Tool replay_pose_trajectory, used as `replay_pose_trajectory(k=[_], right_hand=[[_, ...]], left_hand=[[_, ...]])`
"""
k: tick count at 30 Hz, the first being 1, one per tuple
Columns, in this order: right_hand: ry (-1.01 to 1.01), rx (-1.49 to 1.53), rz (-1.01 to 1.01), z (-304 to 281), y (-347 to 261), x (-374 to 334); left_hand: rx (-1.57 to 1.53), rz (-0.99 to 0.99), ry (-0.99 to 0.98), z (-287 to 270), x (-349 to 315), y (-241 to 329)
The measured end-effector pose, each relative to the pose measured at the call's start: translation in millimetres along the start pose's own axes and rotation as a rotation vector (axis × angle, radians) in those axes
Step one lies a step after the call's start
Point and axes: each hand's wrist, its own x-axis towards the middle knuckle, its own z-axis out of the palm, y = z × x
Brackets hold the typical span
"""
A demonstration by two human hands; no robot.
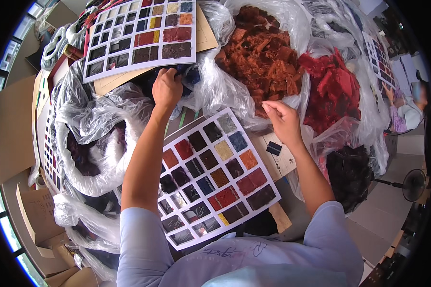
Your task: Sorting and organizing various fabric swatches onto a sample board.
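Note:
My left hand (168, 89) reaches forward with curled fingers over dark blue pieces (191, 76) in a plastic bag, beside the lower edge of an upper swatch board (141, 71). Whatever it grips is hidden. My right hand (283, 119) is held in a pinch by the front of a bag of rust-brown fabric pieces (261, 60); anything between its fingertips is too small to name. Between my forearms lies a white swatch board (210, 162) with rows of coloured fabric squares. A small navy swatch (274, 148) rests on a tan card (283, 162) below my right hand.
Open plastic bags hold red pieces (333, 91), black pieces (348, 174) and dark purple pieces (84, 155). Cardboard boxes (40, 210) stand at left. A black fan (413, 185) is at right. Another person (407, 112) is at far right near another swatch board (378, 57).

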Motion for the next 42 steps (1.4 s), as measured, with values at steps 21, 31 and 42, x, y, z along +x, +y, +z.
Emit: replay_pose_trajectory(k=[21,31,42], right_hand=[[-0.146,0.148,0.560,102,3,213],[-0.182,0.034,0.413,41,3,166],[-0.046,-0.417,-0.216,-3,-7,59]], left_hand=[[-0.867,-0.528,0.098,-98,-164,5],[-0.963,-0.758,0.050,-131,-187,10],[-1.138,-0.762,0.013,-155,-250,7]])
